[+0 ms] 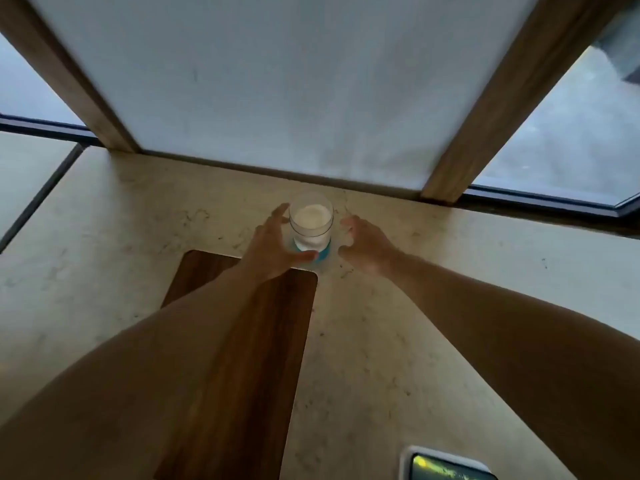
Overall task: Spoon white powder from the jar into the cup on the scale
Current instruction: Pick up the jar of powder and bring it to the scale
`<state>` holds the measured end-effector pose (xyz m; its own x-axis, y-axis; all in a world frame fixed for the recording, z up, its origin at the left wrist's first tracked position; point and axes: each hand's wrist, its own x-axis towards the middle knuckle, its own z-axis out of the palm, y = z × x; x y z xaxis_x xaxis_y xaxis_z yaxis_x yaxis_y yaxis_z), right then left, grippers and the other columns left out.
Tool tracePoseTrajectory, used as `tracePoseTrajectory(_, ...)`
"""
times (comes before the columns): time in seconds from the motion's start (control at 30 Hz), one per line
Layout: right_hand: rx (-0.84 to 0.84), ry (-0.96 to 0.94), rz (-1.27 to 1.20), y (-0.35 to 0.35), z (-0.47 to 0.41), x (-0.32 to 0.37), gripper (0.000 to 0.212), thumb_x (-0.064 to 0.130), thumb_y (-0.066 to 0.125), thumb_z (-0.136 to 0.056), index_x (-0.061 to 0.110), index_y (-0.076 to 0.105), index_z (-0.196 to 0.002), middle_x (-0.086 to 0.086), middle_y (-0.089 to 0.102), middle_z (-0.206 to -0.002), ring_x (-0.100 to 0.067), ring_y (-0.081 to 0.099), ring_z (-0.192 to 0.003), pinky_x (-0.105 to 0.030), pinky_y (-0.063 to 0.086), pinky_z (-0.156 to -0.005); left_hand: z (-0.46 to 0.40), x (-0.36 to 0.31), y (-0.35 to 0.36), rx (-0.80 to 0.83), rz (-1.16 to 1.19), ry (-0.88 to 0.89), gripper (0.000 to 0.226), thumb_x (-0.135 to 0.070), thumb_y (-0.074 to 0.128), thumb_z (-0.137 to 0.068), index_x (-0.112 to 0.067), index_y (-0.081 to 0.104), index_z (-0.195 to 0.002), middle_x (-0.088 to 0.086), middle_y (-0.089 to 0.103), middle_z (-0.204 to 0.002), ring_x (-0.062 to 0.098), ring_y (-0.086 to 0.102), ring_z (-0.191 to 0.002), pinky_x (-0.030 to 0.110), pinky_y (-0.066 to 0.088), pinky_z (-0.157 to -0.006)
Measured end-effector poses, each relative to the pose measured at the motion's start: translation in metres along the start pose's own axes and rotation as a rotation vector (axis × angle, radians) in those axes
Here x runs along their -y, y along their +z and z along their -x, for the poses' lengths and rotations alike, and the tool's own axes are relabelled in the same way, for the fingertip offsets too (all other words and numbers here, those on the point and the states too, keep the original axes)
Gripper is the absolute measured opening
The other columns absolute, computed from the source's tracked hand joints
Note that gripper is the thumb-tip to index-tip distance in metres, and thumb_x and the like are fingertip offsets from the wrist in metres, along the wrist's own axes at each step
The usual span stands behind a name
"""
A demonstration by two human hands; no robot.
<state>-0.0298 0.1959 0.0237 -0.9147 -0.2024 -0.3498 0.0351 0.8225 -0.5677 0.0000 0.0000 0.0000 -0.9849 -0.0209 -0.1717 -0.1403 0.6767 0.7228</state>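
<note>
A clear jar (311, 226) with white powder inside and a blue band at its base stands on the pale stone counter near the back wall. My left hand (273, 241) is at the jar's left side, fingers spread, thumb at the jar's base; whether it grips the jar is unclear through the blur. My right hand (363, 241) hovers just right of the jar, fingers curled apart, not touching it. No spoon, cup or scale shows.
A dark wooden board (273, 341) lies on the counter (398, 341) under my left forearm. A device with a lit screen and white frame (446, 467) sits at the bottom edge. Behind the jar rises a white panel between wooden posts, with windows on either side.
</note>
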Motion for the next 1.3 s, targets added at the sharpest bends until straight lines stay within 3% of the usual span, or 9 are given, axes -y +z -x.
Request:
tracePoseTrajectory(0.2,0.052,0.025,-0.055,0.012,-0.008,-0.008,0.067,0.018,0.072,-0.083,0.014,0.042,-0.143,-0.011,0.054,-0.138,-0.027,0.053,-0.123,-0.035,0.046,-0.095,-0.009,0.002,0.011,0.020,0.107,-0.007,0.103,-0.045,0.089,-0.061,-0.026,0.030,-0.144,-0.003,0.050,-0.139,0.020,0.050,-0.122,0.042,0.046,-0.103)
tracePoseTrajectory(0.37,0.042,-0.033,-0.059,0.019,-0.012,-0.011,0.058,0.020,0.072,-0.082,0.012,0.049,-0.135,-0.011,0.063,-0.123,-0.019,0.055,-0.099,-0.031,0.045,-0.079,-0.015,0.004,0.019,0.098,0.220,0.022,0.099,-0.037,0.092,-0.060,-0.026,0.035,-0.141,-0.005,0.055,-0.133,0.019,0.051,-0.124,0.045,0.044,-0.106)
tracePoseTrajectory(0.47,0.058,-0.028,-0.088,0.021,-0.013,-0.012,0.063,0.019,0.071,-0.083,0.015,0.045,-0.140,-0.009,0.063,-0.128,-0.023,0.059,-0.109,-0.031,0.047,-0.083,-0.018,0.005,0.023,0.092,0.214,0.019,0.096,-0.036,0.093,-0.057,-0.026,0.042,-0.137,-0.006,0.059,-0.127,0.016,0.054,-0.119,0.045,0.046,-0.104)
tracePoseTrajectory(0.63,0.061,-0.069,-0.131,0.022,-0.013,-0.010,0.060,0.015,0.069,-0.086,0.012,0.046,-0.140,-0.010,0.070,-0.118,-0.025,0.063,-0.106,-0.028,0.040,-0.080,-0.023,0.008,0.027,0.040,0.237,-0.032,0.091,-0.040,0.093,-0.051,-0.028,0.050,-0.131,-0.007,0.064,-0.122,0.018,0.058,-0.115,0.046,0.049,-0.099)
tracePoseTrajectory(1.0,0.034,-0.090,-0.111,0.024,-0.010,-0.004,0.051,0.007,0.063,-0.088,0.011,0.050,-0.138,-0.012,0.064,-0.126,-0.028,0.059,-0.113,-0.027,0.041,-0.081,-0.019,0.004,0.028,-0.045,0.159,-0.002,0.095,-0.054,0.088,-0.047,-0.026,0.052,-0.130,-0.010,0.065,-0.117,0.014,0.059,-0.109,0.037,0.051,-0.096)
tracePoseTrajectory(1.1,0.038,-0.085,-0.104,0.023,-0.007,-0.005,0.051,0.008,0.063,-0.088,0.010,0.051,-0.137,-0.014,0.061,-0.129,-0.031,0.057,-0.116,-0.028,0.040,-0.082,-0.016,0.006,0.032,-0.061,0.126,0.025,0.092,-0.048,0.091,-0.051,-0.026,0.051,-0.130,-0.009,0.065,-0.117,0.015,0.059,-0.108,0.038,0.051,-0.095)
tracePoseTrajectory(1.3,0.035,-0.067,-0.093,0.016,0.003,-0.010,0.057,0.007,0.069,-0.081,0.006,0.051,-0.135,-0.017,0.059,-0.131,-0.032,0.057,-0.115,-0.029,0.040,-0.081,0.004,0.001,0.037,-0.085,0.115,0.099,0.091,-0.047,0.091,-0.052,-0.025,0.049,-0.131,-0.015,0.061,-0.116,0.006,0.055,-0.105,0.021,0.042,-0.088)
